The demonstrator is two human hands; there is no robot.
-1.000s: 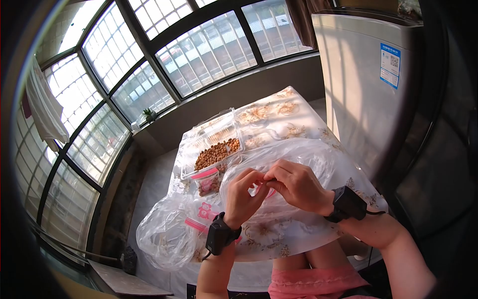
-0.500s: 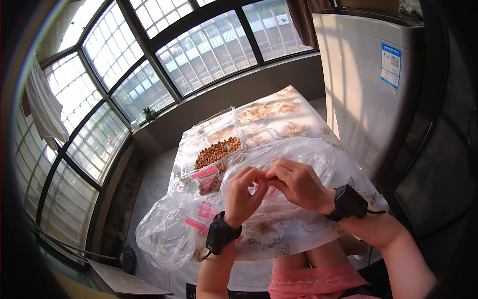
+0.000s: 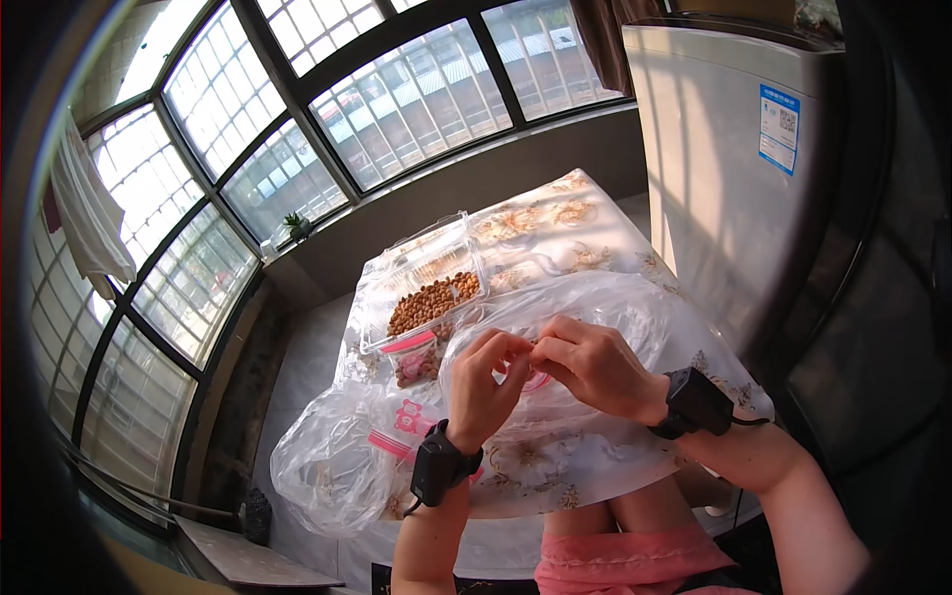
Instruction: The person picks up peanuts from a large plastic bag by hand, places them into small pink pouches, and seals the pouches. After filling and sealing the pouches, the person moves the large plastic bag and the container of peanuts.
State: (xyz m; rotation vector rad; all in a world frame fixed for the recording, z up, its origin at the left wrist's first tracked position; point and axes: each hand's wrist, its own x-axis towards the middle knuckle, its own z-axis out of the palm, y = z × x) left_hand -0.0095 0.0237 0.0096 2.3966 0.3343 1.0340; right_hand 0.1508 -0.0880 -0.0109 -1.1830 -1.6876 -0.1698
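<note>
- The window (image 3: 397,99) is a curved wall of small panes in dark metal bars, with hard daylight coming through.
- A white appliance (image 3: 714,169), smooth and boxy, stands to the right with a blue label on its side.
- The surface (image 3: 555,223) is a long table under a glossy cloth printed with tan flowers; it runs away from the person toward the window.
- A large clear bag (image 3: 635,317), thin and wrinkled, lies puffed up in the middle of the surface under both hands.
- A second crumpled bag (image 3: 322,466) sags over the near left edge.
- A clear, rigid hinged tray (image 3: 431,297) holds a heap of small round brown nuts.
- The left hand (image 3: 486,387) and right hand (image 3: 590,367) meet above the large bag. Both pinch a small zip pouch (image 3: 538,381) between thumb and fingertips.
- The pouch is of clear film with a pink seal strip and is mostly hidden by the fingers. The strip seems to run across from hand to hand, but I cannot tell which way its mouth faces.
- A filled pouch (image 3: 415,359) with a pink top leans against the tray's near end.
</note>
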